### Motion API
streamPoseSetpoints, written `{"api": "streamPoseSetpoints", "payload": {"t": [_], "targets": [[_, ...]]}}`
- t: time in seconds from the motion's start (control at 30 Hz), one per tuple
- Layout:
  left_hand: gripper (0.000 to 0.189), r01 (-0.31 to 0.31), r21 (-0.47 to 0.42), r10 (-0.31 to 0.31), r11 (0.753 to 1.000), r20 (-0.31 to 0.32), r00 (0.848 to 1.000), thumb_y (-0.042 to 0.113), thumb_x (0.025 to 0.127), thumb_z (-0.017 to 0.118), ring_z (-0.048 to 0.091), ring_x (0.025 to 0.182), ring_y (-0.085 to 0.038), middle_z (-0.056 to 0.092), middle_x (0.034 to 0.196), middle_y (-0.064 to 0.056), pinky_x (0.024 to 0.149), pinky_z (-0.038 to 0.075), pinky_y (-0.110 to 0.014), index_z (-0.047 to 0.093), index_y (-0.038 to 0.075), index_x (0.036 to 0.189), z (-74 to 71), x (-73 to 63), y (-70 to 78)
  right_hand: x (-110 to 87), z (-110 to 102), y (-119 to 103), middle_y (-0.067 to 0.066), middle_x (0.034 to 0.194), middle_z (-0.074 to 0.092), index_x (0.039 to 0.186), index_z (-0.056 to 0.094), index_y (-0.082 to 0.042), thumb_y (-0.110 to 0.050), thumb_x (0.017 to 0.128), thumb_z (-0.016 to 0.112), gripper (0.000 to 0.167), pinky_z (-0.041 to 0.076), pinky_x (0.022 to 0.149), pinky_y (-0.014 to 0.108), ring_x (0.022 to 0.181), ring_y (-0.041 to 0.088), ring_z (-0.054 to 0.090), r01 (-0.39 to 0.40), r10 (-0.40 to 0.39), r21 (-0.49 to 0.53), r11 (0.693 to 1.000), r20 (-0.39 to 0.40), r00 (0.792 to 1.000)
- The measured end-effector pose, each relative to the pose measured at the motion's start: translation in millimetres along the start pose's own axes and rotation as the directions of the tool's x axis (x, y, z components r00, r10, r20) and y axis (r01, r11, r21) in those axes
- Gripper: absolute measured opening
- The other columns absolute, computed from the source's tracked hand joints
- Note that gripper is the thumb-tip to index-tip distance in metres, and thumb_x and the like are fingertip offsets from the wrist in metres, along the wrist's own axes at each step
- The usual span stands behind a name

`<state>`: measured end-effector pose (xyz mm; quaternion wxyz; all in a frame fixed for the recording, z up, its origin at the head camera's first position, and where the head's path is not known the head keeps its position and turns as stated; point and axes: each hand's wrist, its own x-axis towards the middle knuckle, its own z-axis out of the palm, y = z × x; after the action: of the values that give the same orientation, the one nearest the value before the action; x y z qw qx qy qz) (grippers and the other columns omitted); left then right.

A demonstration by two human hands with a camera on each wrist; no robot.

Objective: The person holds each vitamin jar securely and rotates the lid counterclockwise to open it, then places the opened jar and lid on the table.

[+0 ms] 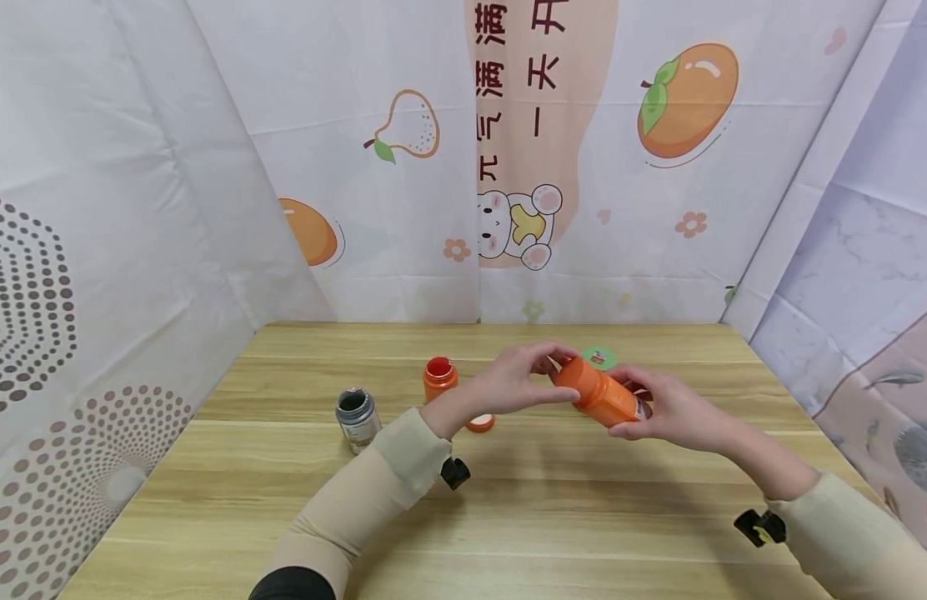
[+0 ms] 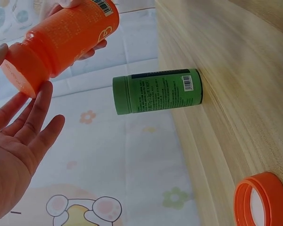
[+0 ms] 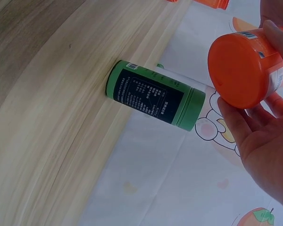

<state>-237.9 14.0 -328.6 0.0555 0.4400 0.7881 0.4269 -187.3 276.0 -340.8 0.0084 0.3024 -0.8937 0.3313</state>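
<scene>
At the far left of the counter (image 1: 231,467) stands a grey jar (image 1: 360,422), upright and uncapped, out of the way of both arms. Next comes an uncapped orange bottle (image 1: 439,377), partly hidden by the left forearm; near it a loose orange cap (image 1: 480,422) lies with its hollow side up, perhaps belonging to that bottle.

The left hand (image 1: 518,380) reaches across in front of them, and its grip pinches the cap (image 2: 26,68) of a second orange bottle (image 1: 612,402), thumb on one side, fingertips on the other. That bottle is up in the air between the two hands, tilted, its capped end higher and toward the left; I'd guess the split hold lets one hand steady the body while the other works the cap.

Behind it a green canister (image 2: 158,92) stands upright, lid on, apart from the hands. The right hand (image 1: 669,408) comes in from the right, palm turned inward, its grip wrapped on the bottle's body near the base, thumb opposite the fingers.
</scene>
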Motion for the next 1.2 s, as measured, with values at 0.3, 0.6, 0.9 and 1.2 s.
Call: {"api": "streamPoseSetpoints", "payload": {"t": [0.3,0.6,0.9,1.2], "targets": [[0.047,-0.003,-0.021,0.002,1.0,-0.026,1.0,0.026,0.086,0.076,0.059,0.091,-0.005,0.062,0.109,0.007,0.086,0.049,-0.023,0.059,0.011,0.127,-3.2,-0.7,-1.0,-4.8,-3,2,-0.003,0.106,0.062,0.124,0.056,-0.008,-0.027,0.077,0.085,0.058,0.052,0.077,0.028,0.092,0.013,0.059,-0.021,0.021,0.013,1.0,-0.018,1.0],[0.046,-0.017,0.003,0.017,1.0,-0.021,1.0,0.025,0.087,0.076,0.058,0.093,-0.006,0.062,0.11,0.006,0.085,0.049,-0.021,0.059,0.01,0.127,-3.6,-1.5,-3.7,-10.9,-7,7,-0.003,0.107,0.063,0.126,0.056,-0.007,-0.025,0.077,0.085,0.06,0.052,0.079,0.027,0.092,0.012,0.059,-0.032,0.032,-0.002,0.999,-0.037,0.999],[0.048,-0.009,-0.008,0.009,1.0,0.012,1.0,0.025,0.086,0.076,0.058,0.093,-0.005,0.061,0.111,0.005,0.087,0.048,-0.02,0.058,0.011,0.127,1.1,-1.5,-7.4,-15.3,-14,14,-0.002,0.106,0.064,0.124,0.057,-0.004,-0.02,0.075,0.086,0.059,0.052,0.078,0.026,0.091,0.011,0.061,-0.015,0.013,-0.028,1.0,-0.067,0.998],[0.047,-0.021,-0.009,0.022,1.0,0.059,0.998,0.026,0.086,0.076,0.057,0.096,-0.005,0.06,0.114,0.008,0.089,0.045,-0.019,0.058,0.013,0.128,12.6,0.6,-17.3,-18.4,-19,26,0.002,0.108,0.063,0.125,0.055,-0.002,-0.016,0.076,0.085,0.059,0.051,0.077,0.026,0.093,0.011,0.06,-0.067,0.067,-0.002,0.998,-0.059,0.996]]}}
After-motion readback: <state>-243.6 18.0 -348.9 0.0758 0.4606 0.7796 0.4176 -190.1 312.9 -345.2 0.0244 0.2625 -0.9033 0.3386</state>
